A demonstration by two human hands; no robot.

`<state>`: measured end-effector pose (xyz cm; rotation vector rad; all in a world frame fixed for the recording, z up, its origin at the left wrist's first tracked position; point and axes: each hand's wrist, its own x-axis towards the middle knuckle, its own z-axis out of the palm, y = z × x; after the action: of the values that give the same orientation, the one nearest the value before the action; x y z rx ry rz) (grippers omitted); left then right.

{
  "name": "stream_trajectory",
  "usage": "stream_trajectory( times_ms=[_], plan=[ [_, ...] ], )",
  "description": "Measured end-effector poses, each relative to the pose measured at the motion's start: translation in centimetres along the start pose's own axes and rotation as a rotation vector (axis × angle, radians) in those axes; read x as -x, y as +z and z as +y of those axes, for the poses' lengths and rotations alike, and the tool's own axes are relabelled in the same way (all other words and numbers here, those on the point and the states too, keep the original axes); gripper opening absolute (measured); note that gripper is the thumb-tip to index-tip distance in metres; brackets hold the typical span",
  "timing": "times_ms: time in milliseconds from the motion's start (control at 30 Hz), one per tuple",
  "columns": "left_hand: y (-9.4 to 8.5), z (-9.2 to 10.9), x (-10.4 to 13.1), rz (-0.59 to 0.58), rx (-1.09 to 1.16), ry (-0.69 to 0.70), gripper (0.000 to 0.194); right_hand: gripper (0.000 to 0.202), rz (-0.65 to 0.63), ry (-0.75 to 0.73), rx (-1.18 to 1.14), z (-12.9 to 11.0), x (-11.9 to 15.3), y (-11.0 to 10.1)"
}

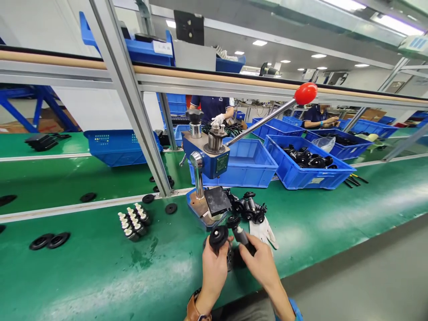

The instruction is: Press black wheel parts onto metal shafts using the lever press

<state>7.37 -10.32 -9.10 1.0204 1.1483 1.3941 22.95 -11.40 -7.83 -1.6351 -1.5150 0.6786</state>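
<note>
My left hand (pixel 214 263) is closed on a round black part (pixel 218 236) with a small pale centre. Just right of it, my right hand (pixel 261 261) grips a dark grey cylinder (pixel 241 236) with a white tip; a black disc (pixel 233 221) shows at its upper end. Both hands are side by side in front of a blue hand press (pixel 209 154) with a red-knobbed lever (pixel 306 93). Behind the hands, a pile of black and grey parts (pixel 249 207) lies beside the press base, and a white glove (pixel 262 232) rests partly under it.
White-tipped cylinders (pixel 133 222) stand in rows at left. Black rings (pixel 58 240) lie farther left. Behind the press are a blue bin (pixel 247 162) and another bin (pixel 310 178) holding black parts. A metal post (pixel 130 89) rises left. Two people work beyond.
</note>
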Motion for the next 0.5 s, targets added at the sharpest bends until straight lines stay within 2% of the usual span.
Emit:
stream_trajectory(
  times_ms=[100,167,233,300,400,500],
  plan=[
    [-1.0,0.6,0.2,-0.052,0.066,-0.022,0.05,0.04,0.014,-0.001,0.189,1.6,-1.8,-0.1],
    [-2.0,1.4,0.2,-0.075,0.03,0.0,0.047,0.041,-0.001,-0.023,0.315,2.6,-2.5,0.4],
    [-3.2,2.8,-0.3,-0.073,-0.071,0.057,0.041,0.043,0.013,-0.053,0.396,3.4,-2.8,1.3],
    [-4.3,4.9,-1.5,-0.051,-0.241,0.184,0.032,0.043,0.065,-0.092,0.442,3.7,-3.1,1.9],
    [-5.3,9.1,-4.7,-0.019,-0.51,0.412,0.019,0.042,0.22,-0.191,0.456,2.0,-4.4,1.0],
    [-4.6,12.8,-8.4,0.007,-0.674,0.499,0.017,0.041,0.406,-0.375,0.353,-3.1,-7.5,-2.7]
  ],
)
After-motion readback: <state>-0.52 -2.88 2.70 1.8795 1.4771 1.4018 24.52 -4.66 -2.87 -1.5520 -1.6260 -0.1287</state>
